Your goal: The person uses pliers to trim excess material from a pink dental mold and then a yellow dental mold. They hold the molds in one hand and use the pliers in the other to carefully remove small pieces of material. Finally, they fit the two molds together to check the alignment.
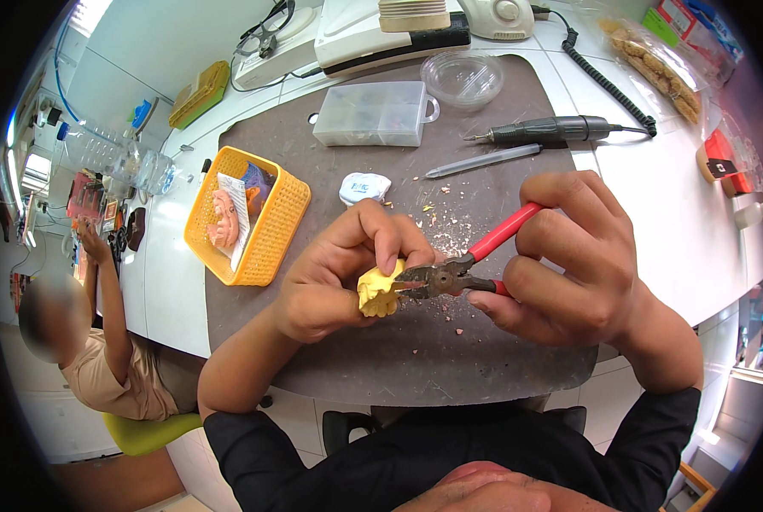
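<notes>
My left hand (334,273) grips a small yellow dental cast (377,293) between thumb and fingers, over the middle of the brown mat. Fingers wrapped round the red handles, my right hand (582,264) holds a pair of cutting pliers (443,277). The dark jaws of the pliers meet the right side of the cast; exactly what lies between them is hidden by the left fingers. Pale crumbs (454,235) are scattered on the mat around and behind the pliers. A white wrapped lump (364,189) with blue writing lies just beyond my left hand.
A yellow basket (292,205) at the left holds a pink dental model (223,224). Farther back are a clear divided box (371,115), a round clear container (462,79), a grey pen (484,161) and a corded rotary handpiece (552,130). Another person (125,367) sits at the left.
</notes>
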